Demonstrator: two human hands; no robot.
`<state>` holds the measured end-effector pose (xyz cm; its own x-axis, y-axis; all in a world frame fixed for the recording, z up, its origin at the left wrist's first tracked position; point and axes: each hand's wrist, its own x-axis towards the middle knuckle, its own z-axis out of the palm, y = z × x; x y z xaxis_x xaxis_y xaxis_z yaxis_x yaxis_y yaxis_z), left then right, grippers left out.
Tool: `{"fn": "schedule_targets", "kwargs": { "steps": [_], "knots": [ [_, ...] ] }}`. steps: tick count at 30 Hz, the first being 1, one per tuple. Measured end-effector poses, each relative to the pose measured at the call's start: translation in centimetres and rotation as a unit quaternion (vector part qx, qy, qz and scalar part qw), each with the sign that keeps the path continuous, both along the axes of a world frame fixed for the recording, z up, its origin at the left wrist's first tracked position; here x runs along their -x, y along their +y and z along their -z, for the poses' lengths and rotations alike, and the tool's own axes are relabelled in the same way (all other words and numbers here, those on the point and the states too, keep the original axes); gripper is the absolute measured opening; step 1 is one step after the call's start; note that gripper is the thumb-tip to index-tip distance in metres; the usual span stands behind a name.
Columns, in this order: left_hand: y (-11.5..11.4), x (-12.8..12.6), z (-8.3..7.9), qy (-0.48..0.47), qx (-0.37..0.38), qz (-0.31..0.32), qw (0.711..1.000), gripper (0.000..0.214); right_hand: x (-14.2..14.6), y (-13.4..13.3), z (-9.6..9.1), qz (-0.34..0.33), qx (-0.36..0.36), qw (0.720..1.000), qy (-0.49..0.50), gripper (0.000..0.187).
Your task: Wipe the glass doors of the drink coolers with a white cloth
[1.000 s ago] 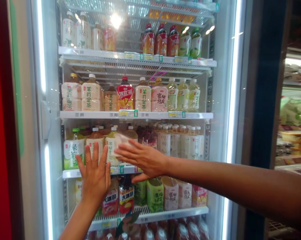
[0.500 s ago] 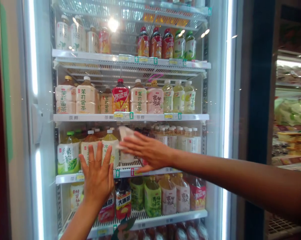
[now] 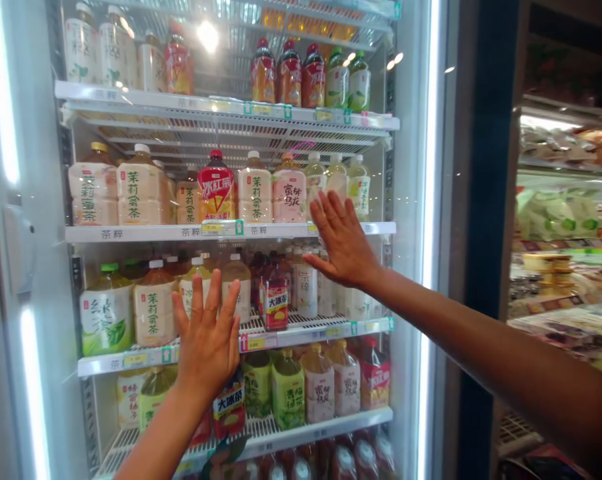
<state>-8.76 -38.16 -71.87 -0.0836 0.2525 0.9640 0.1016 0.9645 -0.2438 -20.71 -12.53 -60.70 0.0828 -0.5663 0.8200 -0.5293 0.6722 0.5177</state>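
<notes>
My right hand (image 3: pixel 348 243) lies flat, fingers stretched, against the glass door of a drinks fridge, in front of the right end of a bottle shelf. The white cloth seen under it a moment ago is now almost wholly hidden behind the hand; only a pale patch shows by the fingertips. My left hand (image 3: pixel 208 333) is open, its fingers spread toward the glass lower down on the left, holding nothing. Behind it stand a green tea bottle (image 3: pixel 107 313) and a jasmine tea bottle (image 3: pixel 155 307). A dark iced tea bottle (image 3: pixel 275 297) stands between the hands, behind the glass.
White wire shelves (image 3: pixel 231 231) hold several rows of bottled tea. A bright light strip (image 3: pixel 431 200) runs down the right side of the fridge, with a dark post (image 3: pixel 485 200) beside it. Farther right is an open chiller (image 3: pixel 565 247) with packed food.
My right hand has moved up and to the right across the glass, and the cloth has gone from sight behind it. My left hand stays near the same place while the view has shifted right.
</notes>
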Motion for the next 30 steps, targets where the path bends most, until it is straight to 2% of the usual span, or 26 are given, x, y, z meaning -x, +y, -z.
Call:
{"fn": "schedule_targets", "kwargs": {
  "steps": [1, 2, 5, 6, 7, 8, 10, 11, 12, 13, 14, 17, 18, 19, 22, 23, 24, 25, 27, 28, 29, 30],
  "knots": [
    [0.5, 0.3, -0.1, 0.001, 0.004, 0.003, 1.000, 0.075, 0.1, 0.4, 0.2, -0.003, 0.014, 1.000, -0.001, 0.098],
    [0.9, 0.5, -0.2, 0.002, 0.007, 0.006, 1.000, 0.075, 0.1, 0.7, 0.8, -0.010, -0.008, 1.000, -0.003, 0.100],
    [2.5, 1.2, -0.7, 0.003, 0.016, 0.017, 1.000, 0.073, 0.2, 2.0, 3.5, -0.050, -0.183, 0.982, -0.004, 0.104],
    [3.0, 1.4, -0.8, 0.003, 0.018, 0.020, 1.000, 0.073, 0.5, 2.8, 4.0, -0.057, -0.219, 0.974, -0.005, 0.103],
    [3.4, 1.6, -1.0, 0.003, 0.022, 0.024, 0.999, 0.072, 0.9, 3.8, 4.2, -0.054, -0.219, 0.974, -0.006, 0.102],
    [3.8, 1.7, -1.2, 0.005, 0.026, 0.028, 0.999, 0.072, 1.5, 4.9, 4.0, -0.042, -0.181, 0.983, -0.009, 0.101],
    [4.4, 1.9, -1.5, 0.008, 0.035, 0.036, 0.999, 0.071, 2.5, 7.1, 3.1, -0.001, -0.028, 0.999, -0.016, 0.096],
    [4.7, 2.1, -1.7, 0.008, 0.039, 0.038, 0.998, 0.072, 2.9, 7.9, 2.8, 0.017, 0.050, 0.998, -0.019, 0.093],
    [4.9, 2.2, -1.8, 0.007, 0.043, 0.039, 0.998, 0.072, 3.1, 8.4, 2.7, 0.027, 0.102, 0.994, -0.021, 0.092],
    [5.2, 2.4, -2.0, 0.005, 0.047, 0.039, 0.998, 0.072, 3.1, 8.6, 3.0, 0.029, 0.115, 0.993, -0.024, 0.092],
    [5.5, 2.7, -2.2, 0.002, 0.050, 0.039, 0.998, 0.072, 3.0, 8.5, 3.5, 0.026, 0.088, 0.995, -0.027, 0.094],
    [6.5, 3.4, -2.8, -0.009, 0.055, 0.031, 0.998, 0.070, 2.5, 7.7, 5.1, 0.009, -0.090, 0.996, -0.027, 0.100],
    [6.8, 3.7, -3.0, -0.011, 0.057, 0.028, 0.998, 0.069, 2.5, 7.5, 5.3, 0.009, -0.106, 0.994, -0.024, 0.099],
    [7.0, 3.9, -3.2, -0.011, 0.060, 0.024, 0.998, 0.069, 2.6, 7.3, 5.2, 0.013, -0.078, 0.997, -0.022, 0.097],
    [7.1, 4.1, -4.1, -0.009, 0.067, 0.011, 0.998, 0.067, 2.6, 6.8, 4.3, 0.023, 0.124, 0.992, -0.020, 0.091],
    [6.8, 3.9, -4.6, -0.008, 0.071, 0.006, 0.997, 0.066, 2.4, 6.5, 3.9, 0.016, 0.142, 0.990, -0.015, 0.091],
    [6.4, 3.7, -5.2, -0.006, 0.077, -0.001, 0.997, 0.065, 2.2, 6.3, 3.5, 0.004, 0.109, 0.994, -0.008, 0.093],
    [5.8, 3.3, -5.8, -0.005, 0.086, -0.009, 0.996, 0.065, 1.9, 6.0, 3.0, -0.013, 0.034, 0.999, 0.002, 0.094],
    [4.4, 2.5, -7.6, -0.002, 0.106, -0.029, 0.994, 0.065, 1.6, 5.9, 1.3, -0.038, -0.137, 0.990, 0.021, 0.095],
    [3.6, 2.0, -8.5, 0.000, 0.114, -0.041, 0.993, 0.066, 1.7, 5.9, -0.1, -0.040, -0.179, 0.983, 0.027, 0.093],
    [2.8, 1.6, -9.5, 0.003, 0.119, -0.052, 0.992, 0.068, 1.9, 5.9, -1.7, -0.035, -0.175, 0.983, 0.028, 0.089],
    [2.0, 1.2, -10.5, 0.006, 0.120, -0.062, 0.991, 0.069, 2.1, 5.8, -3.4, -0.026, -0.130, 0.991, 0.026, 0.085]
  ]
}}
